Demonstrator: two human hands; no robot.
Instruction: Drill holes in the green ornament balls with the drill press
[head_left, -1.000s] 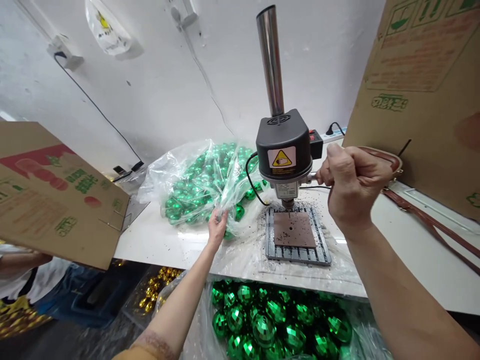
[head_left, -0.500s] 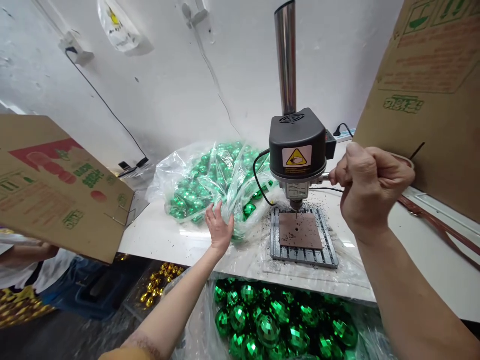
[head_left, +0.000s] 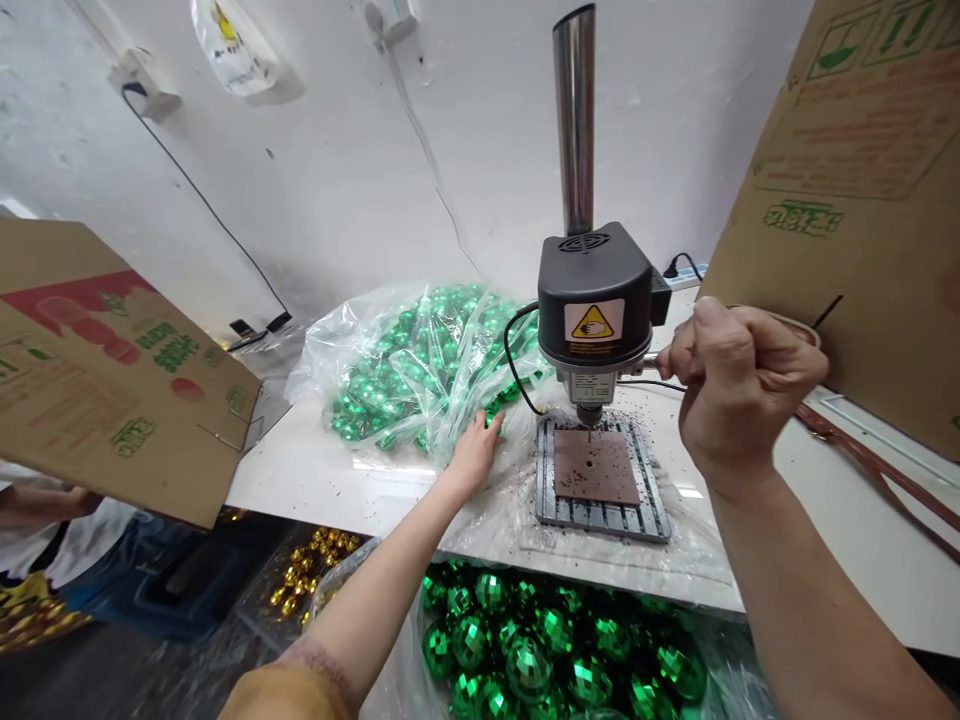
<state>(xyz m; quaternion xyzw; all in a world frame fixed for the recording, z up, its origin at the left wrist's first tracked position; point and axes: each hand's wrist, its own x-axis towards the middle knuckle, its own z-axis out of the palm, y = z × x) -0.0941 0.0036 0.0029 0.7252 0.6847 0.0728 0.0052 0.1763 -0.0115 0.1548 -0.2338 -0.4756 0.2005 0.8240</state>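
My right hand [head_left: 750,385] is wrapped around the feed handle [head_left: 651,360] of a small black drill press [head_left: 592,300]. Below its chuck, a brown board [head_left: 598,467] with a hole in it lies on the slotted metal base [head_left: 604,520]. My left hand [head_left: 476,452] reaches to the mouth of a clear plastic bag [head_left: 322,345] full of shiny green balls [head_left: 420,360]. Its thumb and fingers are apart at the green balls by the opening; the fingertips are partly hidden.
Below the table edge sits a plastic-lined container of larger-looking faceted green balls [head_left: 529,665]. Cardboard pieces stand at left [head_left: 112,400] and right [head_left: 847,220]. Gold balls [head_left: 319,565] lie lower left, near another person's hand [head_left: 56,503]. Dark shavings cover the drill base.
My left hand has moved right and slightly forward, from the bag's front to the green balls at its opening. The right hand stays on the feed handle. The view has shifted slightly.
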